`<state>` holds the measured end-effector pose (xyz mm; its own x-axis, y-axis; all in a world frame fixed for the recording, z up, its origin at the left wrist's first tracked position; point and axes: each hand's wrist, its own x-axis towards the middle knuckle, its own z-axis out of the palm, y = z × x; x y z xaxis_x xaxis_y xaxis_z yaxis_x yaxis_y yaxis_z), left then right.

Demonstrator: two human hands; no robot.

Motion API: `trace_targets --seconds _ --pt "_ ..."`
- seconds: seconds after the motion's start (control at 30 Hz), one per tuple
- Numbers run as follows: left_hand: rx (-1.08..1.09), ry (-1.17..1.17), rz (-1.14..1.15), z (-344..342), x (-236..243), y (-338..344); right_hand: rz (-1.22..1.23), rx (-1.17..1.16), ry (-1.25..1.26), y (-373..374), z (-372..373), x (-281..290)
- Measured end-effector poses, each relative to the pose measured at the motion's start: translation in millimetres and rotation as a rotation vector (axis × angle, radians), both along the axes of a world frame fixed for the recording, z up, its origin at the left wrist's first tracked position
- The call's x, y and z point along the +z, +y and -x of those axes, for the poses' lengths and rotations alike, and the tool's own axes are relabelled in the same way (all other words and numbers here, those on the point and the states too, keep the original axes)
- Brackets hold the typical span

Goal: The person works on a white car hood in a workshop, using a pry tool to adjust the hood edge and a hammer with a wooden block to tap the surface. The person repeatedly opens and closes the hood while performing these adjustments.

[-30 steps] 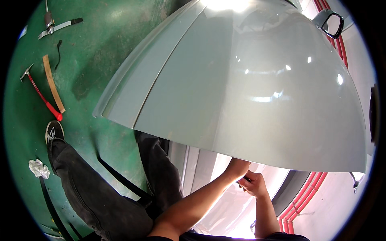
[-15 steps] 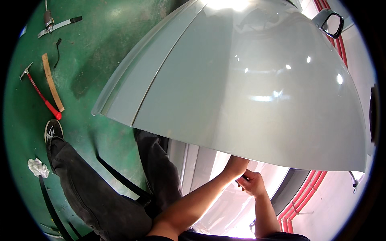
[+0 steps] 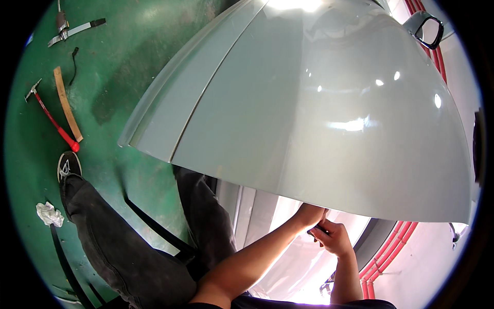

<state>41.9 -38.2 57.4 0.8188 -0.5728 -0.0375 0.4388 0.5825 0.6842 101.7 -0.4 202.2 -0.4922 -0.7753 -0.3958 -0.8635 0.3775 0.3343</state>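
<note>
A large silver-grey car door stands open in front of me, its lower edge curving just above my hands. Tight against that edge is my left hand, curled closed, its fingers partly hidden; what it grips cannot be made out. Just right of it and slightly lower, my right hand is closed around a dark, slim object, perhaps a tool handle. Only a short piece of this object shows, between the two hands. Behind my forearms lies the pale, glossy car body.
On the green floor at left lie a red-handled hammer, a wooden strip, a clamp-like metal tool and a crumpled white wad. A side mirror juts out top right. Red pipes run along the wall.
Both hands have shifted slightly to the right along the door edge, still close together. The door appears slightly moved to the right in view.
</note>
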Motion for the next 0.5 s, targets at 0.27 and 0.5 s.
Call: trace_targets --seconds 0.27,0.5 --pt "-0.328 0.268 0.18 -4 -5 0 0.042 -0.056 -0.017 -3 3 -10" --pt "-0.642 0.454 0.094 -2 5 9 0.03 -0.099 -0.232 -1 50 1"
